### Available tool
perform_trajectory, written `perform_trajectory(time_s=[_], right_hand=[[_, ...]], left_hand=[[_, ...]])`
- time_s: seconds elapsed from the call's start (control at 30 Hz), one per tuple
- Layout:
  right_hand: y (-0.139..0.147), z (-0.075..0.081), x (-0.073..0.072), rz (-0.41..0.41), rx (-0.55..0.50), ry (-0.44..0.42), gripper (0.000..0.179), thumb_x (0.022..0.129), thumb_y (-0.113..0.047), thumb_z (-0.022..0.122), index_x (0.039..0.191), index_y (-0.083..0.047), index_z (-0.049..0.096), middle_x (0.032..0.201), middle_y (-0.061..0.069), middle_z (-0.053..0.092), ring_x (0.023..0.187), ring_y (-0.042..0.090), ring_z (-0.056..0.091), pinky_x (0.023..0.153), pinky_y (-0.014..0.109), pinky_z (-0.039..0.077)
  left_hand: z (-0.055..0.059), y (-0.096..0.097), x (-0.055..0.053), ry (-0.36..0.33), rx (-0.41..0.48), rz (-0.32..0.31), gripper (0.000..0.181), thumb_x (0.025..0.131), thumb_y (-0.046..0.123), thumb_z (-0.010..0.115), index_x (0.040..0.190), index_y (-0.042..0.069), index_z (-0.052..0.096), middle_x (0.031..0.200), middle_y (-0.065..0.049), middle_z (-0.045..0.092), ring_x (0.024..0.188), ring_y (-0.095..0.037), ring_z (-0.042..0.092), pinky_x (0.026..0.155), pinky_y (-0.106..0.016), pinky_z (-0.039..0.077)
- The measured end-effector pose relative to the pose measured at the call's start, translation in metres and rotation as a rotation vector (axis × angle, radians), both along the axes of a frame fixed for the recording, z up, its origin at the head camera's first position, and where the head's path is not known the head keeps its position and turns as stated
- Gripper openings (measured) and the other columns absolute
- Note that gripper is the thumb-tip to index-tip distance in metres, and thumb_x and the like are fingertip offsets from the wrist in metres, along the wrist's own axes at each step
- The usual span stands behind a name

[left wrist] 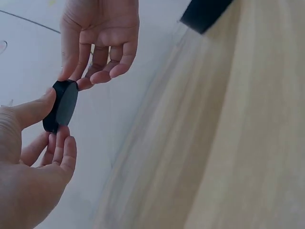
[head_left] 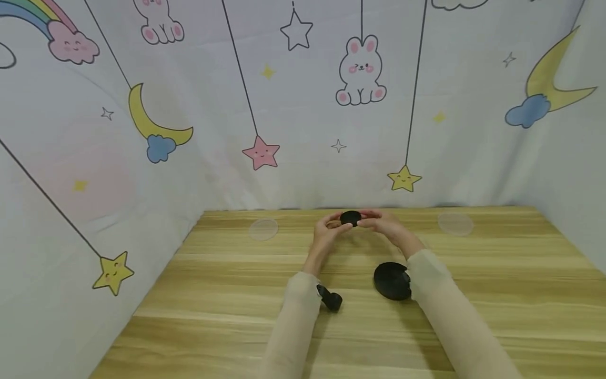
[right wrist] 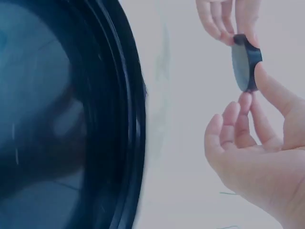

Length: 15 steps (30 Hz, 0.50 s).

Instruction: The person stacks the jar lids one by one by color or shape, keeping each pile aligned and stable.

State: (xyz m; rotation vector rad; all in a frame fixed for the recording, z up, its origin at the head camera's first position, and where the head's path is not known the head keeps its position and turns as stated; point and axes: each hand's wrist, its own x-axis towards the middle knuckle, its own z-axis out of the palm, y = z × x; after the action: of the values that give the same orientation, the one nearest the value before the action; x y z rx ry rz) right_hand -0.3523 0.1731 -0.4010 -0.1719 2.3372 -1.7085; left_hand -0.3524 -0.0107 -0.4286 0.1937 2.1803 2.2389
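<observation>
A small black round disc is pinched between both hands near the table's back edge. In the wrist views the disc stands on edge, with a dark rim and one flat grey face. My left hand grips its left side with thumb and fingertips. From the opposite side, my right hand pinches it between thumb and fingertip, its other fingers loosely bent. Beside the right sleeve is a larger black round dish, partly hidden by the cuff; its raised rim looms large in the right wrist view.
A wood-grain table spreads under both arms. Two thin translucent discs lie toward its back, one left and one right. A small black device sits at the left cuff. A printed white curtain stands behind the table.
</observation>
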Motion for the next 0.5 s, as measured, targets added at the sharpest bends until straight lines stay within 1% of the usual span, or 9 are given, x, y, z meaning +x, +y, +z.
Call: perform_trajectory(time_s=[0.07, 0.13, 0.2, 0.3, 0.37, 0.5], right_hand=[[0.008, 0.005, 0.005, 0.014, 0.011, 0.025, 0.062, 0.097, -0.021, 0.059, 0.150, 0.000, 0.033, 0.154, 0.025, 0.033, 0.141, 0.041, 0.035, 0.117, 0.054, 0.029], [0.015, 0.008, 0.012, 0.017, 0.013, 0.041, 0.062, 0.097, -0.021, 0.060, 0.149, -0.001, 0.034, 0.153, 0.025, 0.034, 0.139, 0.041, 0.037, 0.116, 0.055, 0.029], [0.020, 0.010, 0.020, 0.024, 0.006, 0.055, 0.062, 0.096, -0.021, 0.061, 0.149, -0.001, 0.035, 0.150, 0.026, 0.036, 0.137, 0.042, 0.038, 0.115, 0.056, 0.030], [0.027, 0.011, 0.032, 0.038, -0.005, 0.068, 0.063, 0.096, -0.023, 0.062, 0.148, 0.000, 0.036, 0.148, 0.028, 0.038, 0.135, 0.043, 0.039, 0.114, 0.058, 0.030], [0.032, 0.011, 0.042, 0.049, -0.002, 0.076, 0.064, 0.096, -0.025, 0.062, 0.148, 0.001, 0.035, 0.148, 0.027, 0.037, 0.134, 0.043, 0.039, 0.113, 0.059, 0.030], [0.044, 0.011, 0.058, 0.041, 0.015, 0.084, 0.065, 0.096, -0.027, 0.063, 0.148, -0.001, 0.036, 0.149, 0.025, 0.038, 0.133, 0.042, 0.040, 0.112, 0.060, 0.029]], left_hand=[[0.003, 0.004, 0.002, 0.004, 0.017, -0.035, 0.047, 0.083, 0.007, 0.076, 0.128, 0.002, 0.062, 0.114, -0.014, 0.066, 0.088, -0.006, 0.061, 0.078, -0.020, 0.052], [0.006, 0.007, 0.007, 0.004, 0.018, -0.076, 0.047, 0.083, 0.007, 0.076, 0.129, 0.003, 0.062, 0.117, -0.013, 0.066, 0.089, -0.006, 0.062, 0.080, -0.021, 0.053], [0.008, 0.009, 0.012, 0.011, 0.004, -0.105, 0.047, 0.083, 0.008, 0.076, 0.128, 0.005, 0.063, 0.119, -0.012, 0.065, 0.091, -0.008, 0.062, 0.081, -0.022, 0.053], [0.010, 0.012, 0.020, 0.024, -0.021, -0.147, 0.046, 0.084, 0.008, 0.076, 0.129, 0.006, 0.063, 0.121, -0.014, 0.064, 0.091, -0.009, 0.063, 0.083, -0.024, 0.054], [0.011, 0.014, 0.025, 0.035, -0.043, -0.178, 0.047, 0.084, 0.009, 0.076, 0.129, 0.007, 0.063, 0.119, -0.015, 0.065, 0.090, -0.009, 0.062, 0.083, -0.025, 0.054], [0.015, 0.019, 0.036, 0.063, -0.072, -0.245, 0.048, 0.084, 0.009, 0.076, 0.130, 0.008, 0.062, 0.118, -0.013, 0.063, 0.087, -0.007, 0.059, 0.082, -0.025, 0.055]])
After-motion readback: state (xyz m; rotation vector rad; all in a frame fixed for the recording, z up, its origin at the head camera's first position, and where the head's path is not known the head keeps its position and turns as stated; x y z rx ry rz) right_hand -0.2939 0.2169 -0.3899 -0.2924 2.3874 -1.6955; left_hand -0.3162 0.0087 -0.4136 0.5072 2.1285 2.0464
